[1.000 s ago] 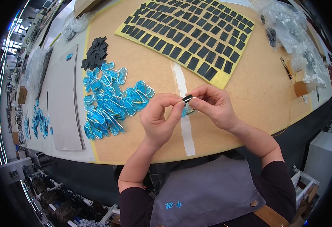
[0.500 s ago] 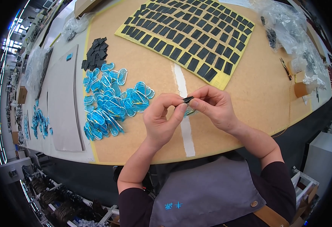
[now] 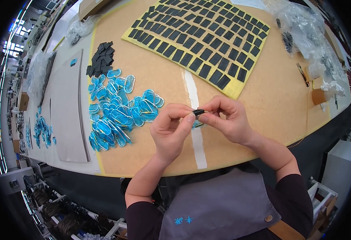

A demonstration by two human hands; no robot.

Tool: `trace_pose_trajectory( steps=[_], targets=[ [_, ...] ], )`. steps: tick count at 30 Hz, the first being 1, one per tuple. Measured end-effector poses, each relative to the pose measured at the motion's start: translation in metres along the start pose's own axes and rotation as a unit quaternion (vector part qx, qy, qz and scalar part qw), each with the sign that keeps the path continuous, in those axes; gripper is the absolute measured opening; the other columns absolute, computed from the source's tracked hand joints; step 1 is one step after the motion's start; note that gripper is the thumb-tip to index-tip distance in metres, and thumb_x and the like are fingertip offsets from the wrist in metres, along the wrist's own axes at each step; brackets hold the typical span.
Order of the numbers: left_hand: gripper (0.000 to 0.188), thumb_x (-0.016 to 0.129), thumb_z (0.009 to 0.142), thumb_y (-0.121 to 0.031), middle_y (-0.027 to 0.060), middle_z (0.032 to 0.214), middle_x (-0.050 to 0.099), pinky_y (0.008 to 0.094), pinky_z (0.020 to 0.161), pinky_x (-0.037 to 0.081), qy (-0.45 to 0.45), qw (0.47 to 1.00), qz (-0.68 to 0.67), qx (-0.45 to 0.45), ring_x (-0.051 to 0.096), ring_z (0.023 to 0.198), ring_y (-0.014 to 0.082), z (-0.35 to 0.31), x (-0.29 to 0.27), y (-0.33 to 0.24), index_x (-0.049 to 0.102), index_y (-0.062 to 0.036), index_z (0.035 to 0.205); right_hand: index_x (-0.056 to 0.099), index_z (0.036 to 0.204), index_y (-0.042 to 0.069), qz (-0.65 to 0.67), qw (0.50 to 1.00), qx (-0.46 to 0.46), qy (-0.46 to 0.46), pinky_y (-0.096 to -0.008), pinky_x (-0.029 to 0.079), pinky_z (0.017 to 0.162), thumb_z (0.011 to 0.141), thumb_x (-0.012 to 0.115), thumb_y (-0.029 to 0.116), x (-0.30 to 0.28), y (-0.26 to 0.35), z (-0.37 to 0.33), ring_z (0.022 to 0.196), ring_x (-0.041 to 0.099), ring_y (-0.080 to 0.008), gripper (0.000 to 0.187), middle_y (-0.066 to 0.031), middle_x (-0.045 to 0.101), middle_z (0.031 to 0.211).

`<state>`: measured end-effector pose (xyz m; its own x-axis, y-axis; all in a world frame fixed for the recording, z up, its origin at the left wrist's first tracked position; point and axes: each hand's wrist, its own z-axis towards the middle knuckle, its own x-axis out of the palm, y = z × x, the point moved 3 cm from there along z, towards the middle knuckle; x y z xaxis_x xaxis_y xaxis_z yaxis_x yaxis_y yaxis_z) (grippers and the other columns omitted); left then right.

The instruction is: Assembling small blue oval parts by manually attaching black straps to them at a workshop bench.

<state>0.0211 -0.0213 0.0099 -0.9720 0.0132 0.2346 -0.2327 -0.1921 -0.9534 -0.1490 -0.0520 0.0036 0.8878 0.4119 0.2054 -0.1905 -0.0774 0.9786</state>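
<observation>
Between the fingertips of both hands, above the pale strip on the table, is a small black tab (image 3: 198, 112). My left hand (image 3: 172, 127) pinches its left end with thumb and forefinger. At its other end my right hand (image 3: 227, 119) is closed in a pinch too. Part of a blue oval ring piece (image 3: 198, 125) shows just below the fingertips; how it joins the tab is hidden. Left of my hands lies a heap of blue ovals with pale rims (image 3: 117, 114). Behind that heap is a pile of loose black tabs (image 3: 102, 59).
Rows of black tabs lie on a yellow-edged board (image 3: 235, 93) at the back. Clear plastic bags (image 3: 309, 36), a brown spool (image 3: 319, 97) and small snips (image 3: 302, 74) are at the right. Grey sheets (image 3: 68, 116) lie at the left, with more blue ovals (image 3: 42, 130) beyond.
The black tab looked folded, with its ends apart; now it appears flatter and closed between my fingers. Both hands have shifted slightly nearer to me in the picture.
</observation>
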Motion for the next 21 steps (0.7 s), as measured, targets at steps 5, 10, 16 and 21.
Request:
trace_pose_trajectory(
  steps=[5,10,16,21],
  targets=[
    [0.013,0.062,0.085,0.009,0.0106,0.1,0.062,0.0245,0.078,0.047,0.002,1.0,-0.019,-0.004,0.059,0.091,0.0141,0.0009,0.0011,0.0017,0.06,0.0007,0.095,0.067,0.101,-0.001,-0.074,0.996,-0.04,0.009,-0.0158,0.044,0.063,0.087,0.071,0.007,-0.0018,-0.0013,0.0013,0.07,0.054,-0.0013,0.016,0.0006,0.065,0.087],
    [0.015,0.062,0.084,0.011,0.0111,0.1,0.061,0.0252,0.078,0.048,0.005,0.999,0.029,0.034,0.059,0.092,0.0147,-0.0001,-0.0006,-0.0001,0.06,0.0006,0.095,0.065,0.103,-0.001,0.082,0.996,0.037,0.008,-0.0169,0.047,0.069,0.089,0.069,0.006,0.0038,-0.0039,0.002,0.08,0.059,-0.0035,0.016,-0.0013,0.066,0.092],
    [0.017,0.064,0.081,0.011,0.0119,0.099,0.061,0.0265,0.079,0.048,0.01,0.997,0.063,0.05,0.059,0.091,0.0155,-0.0006,0.0007,-0.0022,0.061,0.0003,0.094,0.062,0.104,-0.001,0.136,0.989,0.058,0.021,-0.0209,0.051,0.077,0.091,0.065,0.004,0.003,-0.006,0.0008,0.089,0.063,-0.0077,0.014,-0.0047,0.067,0.097],
    [0.018,0.064,0.081,0.011,0.0124,0.099,0.061,0.0261,0.078,0.048,0.009,0.995,0.068,0.067,0.059,0.089,0.0154,-0.0025,0.0036,-0.001,0.06,-0.0001,0.094,0.063,0.104,-0.001,0.146,0.988,0.052,0.015,-0.0195,0.05,0.076,0.091,0.065,0.004,0.0039,-0.0046,-0.0013,0.089,0.062,-0.0067,0.014,-0.0041,0.067,0.097]
  ],
)
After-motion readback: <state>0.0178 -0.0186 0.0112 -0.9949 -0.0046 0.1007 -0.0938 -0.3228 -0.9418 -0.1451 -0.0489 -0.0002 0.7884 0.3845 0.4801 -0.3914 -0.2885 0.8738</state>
